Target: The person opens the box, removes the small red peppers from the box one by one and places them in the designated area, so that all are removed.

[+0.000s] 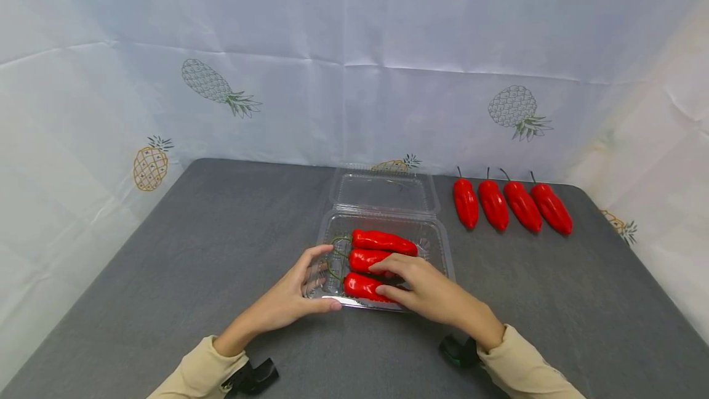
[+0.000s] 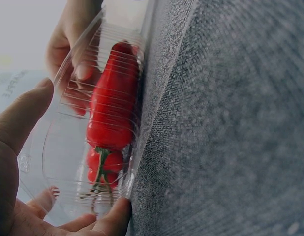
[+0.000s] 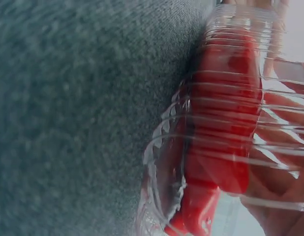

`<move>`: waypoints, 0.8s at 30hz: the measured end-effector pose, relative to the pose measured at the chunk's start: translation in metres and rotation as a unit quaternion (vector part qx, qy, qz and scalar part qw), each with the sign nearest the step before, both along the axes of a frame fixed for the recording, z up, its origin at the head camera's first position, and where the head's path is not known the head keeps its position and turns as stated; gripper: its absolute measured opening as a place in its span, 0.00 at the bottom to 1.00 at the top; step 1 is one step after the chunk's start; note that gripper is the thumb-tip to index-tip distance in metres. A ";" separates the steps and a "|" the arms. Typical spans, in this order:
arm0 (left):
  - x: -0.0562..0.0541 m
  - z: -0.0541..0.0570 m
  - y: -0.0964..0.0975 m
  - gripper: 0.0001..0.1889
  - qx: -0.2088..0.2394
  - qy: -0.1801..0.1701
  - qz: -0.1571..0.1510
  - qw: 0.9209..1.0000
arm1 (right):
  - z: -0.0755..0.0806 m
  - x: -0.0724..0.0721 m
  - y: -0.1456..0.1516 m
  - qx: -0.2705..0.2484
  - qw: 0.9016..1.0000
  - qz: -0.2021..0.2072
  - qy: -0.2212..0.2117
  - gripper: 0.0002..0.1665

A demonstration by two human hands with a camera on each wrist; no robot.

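Note:
Three long red peppers (image 1: pixel 382 241) with green stems lie side by side in a clear plastic clamshell box (image 1: pixel 443 245), stems to the left. My right hand (image 1: pixel 429 285) reaches in from the right. Its thumb and curled fingers are at the two nearer peppers and seem to grip one; the hand hides their right ends. At the box's left near corner, my left hand (image 1: pixel 290 291) rests with thumb and fingers spread against the walls. In the left wrist view the nearest pepper (image 2: pixel 112 98) shows through the ribbed side.
The box's lid (image 1: pixel 382 193) lies folded back behind it. Several more red peppers (image 1: pixel 520 205) stand in a row at the back right of the dark grey table (image 1: pixel 221 220). A pale curtain (image 1: pixel 343 29) with printed pineapples hangs behind.

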State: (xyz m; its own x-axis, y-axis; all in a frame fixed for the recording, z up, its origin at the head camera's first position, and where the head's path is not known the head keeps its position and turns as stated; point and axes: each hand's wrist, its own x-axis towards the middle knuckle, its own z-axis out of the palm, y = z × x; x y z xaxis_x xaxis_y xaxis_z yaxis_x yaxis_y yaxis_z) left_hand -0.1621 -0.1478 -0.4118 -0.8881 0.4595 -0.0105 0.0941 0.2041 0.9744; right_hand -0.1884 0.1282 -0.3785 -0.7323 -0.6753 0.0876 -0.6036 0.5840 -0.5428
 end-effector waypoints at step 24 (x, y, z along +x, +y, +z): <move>0.001 0.000 -0.001 0.49 -0.004 0.002 -0.002 1.000 | -0.005 -0.006 -0.001 0.002 0.995 0.003 -0.103 0.23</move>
